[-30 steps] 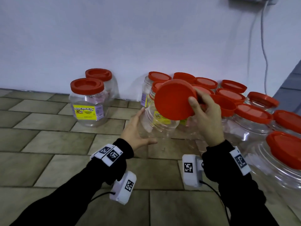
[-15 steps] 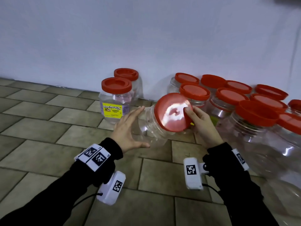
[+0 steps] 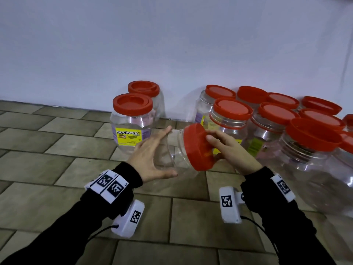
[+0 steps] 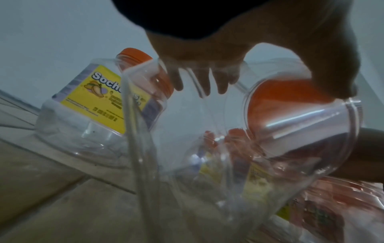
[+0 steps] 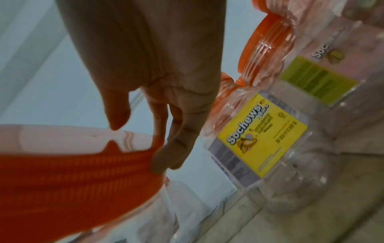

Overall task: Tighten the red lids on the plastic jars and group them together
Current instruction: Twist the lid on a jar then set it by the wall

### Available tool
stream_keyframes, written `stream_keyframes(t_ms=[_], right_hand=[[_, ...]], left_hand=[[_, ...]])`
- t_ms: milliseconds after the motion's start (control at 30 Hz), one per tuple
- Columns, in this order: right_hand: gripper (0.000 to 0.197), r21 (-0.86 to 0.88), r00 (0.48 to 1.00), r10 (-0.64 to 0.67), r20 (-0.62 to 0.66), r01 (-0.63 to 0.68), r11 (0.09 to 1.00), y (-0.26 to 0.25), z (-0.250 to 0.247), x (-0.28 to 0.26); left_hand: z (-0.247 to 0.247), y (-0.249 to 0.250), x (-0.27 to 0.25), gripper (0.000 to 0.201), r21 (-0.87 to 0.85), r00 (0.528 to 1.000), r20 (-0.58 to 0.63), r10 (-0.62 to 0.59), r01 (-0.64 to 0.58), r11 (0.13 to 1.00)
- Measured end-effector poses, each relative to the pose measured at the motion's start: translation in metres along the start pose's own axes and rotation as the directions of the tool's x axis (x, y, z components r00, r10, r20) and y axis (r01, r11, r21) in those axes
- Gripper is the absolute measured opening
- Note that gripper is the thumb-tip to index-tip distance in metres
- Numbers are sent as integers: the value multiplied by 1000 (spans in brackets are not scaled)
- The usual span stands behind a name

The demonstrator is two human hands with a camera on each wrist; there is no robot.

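Tiled floor [image 3: 57, 169]: clear jar [image 3: 172, 150] is cradled by the left hand [image 3: 150, 159]; red lid [image 3: 198, 148] is gripped by the right hand [image 3: 231, 150]; "Sochews" is read on a neighbouring jar [image 3: 131, 127].

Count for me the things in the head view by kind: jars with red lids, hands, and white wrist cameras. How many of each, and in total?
Jars with red lids: 13, one held, two cut by the right edge
Hands: 2, left hand and right hand
White wrist cameras: 2
Total: 17
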State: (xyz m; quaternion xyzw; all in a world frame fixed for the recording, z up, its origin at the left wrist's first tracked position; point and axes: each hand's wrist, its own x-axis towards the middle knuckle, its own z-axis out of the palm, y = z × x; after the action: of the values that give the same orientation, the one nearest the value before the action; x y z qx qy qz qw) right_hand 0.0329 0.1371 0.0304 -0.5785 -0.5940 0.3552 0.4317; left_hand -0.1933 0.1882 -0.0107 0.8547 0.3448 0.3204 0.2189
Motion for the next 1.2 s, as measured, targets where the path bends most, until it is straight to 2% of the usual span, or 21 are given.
stream_keyframes(t_ms=[100,200,233,300,400,433,500,567,633,667,733,800,833,900,967,1000,1033,1100,1167,1200], right_hand=[[55,-83,993,62,100,-53,995,-13,-7,-5],[97,-374,980,99,170,-28,927,-18,-9,-10],[104,-457,981,87,173,1,889,-19,-9,-11],[102,-512,978,4,208,105,852,-19,-9,-12],[103,-515,913,-150,380,344,785,-18,-13,-14],[104,-511,897,-174,406,380,771,-16,-14,-15],[100,-513,927,-141,348,314,799,-14,-11,-15],[98,-526,969,-4,246,137,840,-15,-8,-14],[103,-516,957,135,257,18,857,-15,-11,-13],[109,-521,939,173,297,8,854,-15,-14,-14],[121,-557,913,155,376,89,826,-17,-18,-16],[119,-564,908,79,410,185,805,-19,-19,-18],[115,-562,916,63,396,187,805,-19,-18,-18],[107,-542,940,125,317,71,837,-20,-15,-17],[104,-504,932,261,253,-103,858,-21,-12,-17],[108,-511,922,290,255,-127,850,-20,-12,-17],[113,-518,919,278,278,-100,850,-17,-15,-17],[118,-484,923,162,350,30,874,-14,-18,-19],[108,-438,929,23,370,152,886,-11,-19,-23],[100,-432,940,-16,340,171,885,-8,-18,-24]], left_hand=[[2,-7,9,109,-12,998,20,55,-54,998],[3,-6,10,111,7,995,61,76,-76,997],[3,-5,10,112,12,994,73,79,-81,997],[3,-4,9,113,23,993,86,82,-85,996],[2,-5,8,113,14,993,95,76,-78,997],[1,-5,7,113,11,993,96,76,-77,997],[1,-3,5,115,26,992,102,74,-77,997],[4,1,4,112,81,992,103,75,-83,993],[7,4,5,111,131,991,102,90,-103,986],[9,5,5,112,140,989,110,99,-114,984],[9,4,7,113,137,987,130,98,-116,984],[7,3,9,115,129,986,142,85,-103,986],[7,3,9,116,128,986,142,85,-103,986],[7,3,9,116,141,986,134,102,-121,983],[9,4,8,115,161,983,135,122,-143,977],[9,4,7,114,166,982,137,126,-148,975],[9,4,7,114,165,982,138,130,-152,975],[9,3,7,113,151,984,121,133,-151,977],[8,1,7,114,139,987,107,118,-132,981],[7,0,6,113,134,988,106,112,-126,983]])
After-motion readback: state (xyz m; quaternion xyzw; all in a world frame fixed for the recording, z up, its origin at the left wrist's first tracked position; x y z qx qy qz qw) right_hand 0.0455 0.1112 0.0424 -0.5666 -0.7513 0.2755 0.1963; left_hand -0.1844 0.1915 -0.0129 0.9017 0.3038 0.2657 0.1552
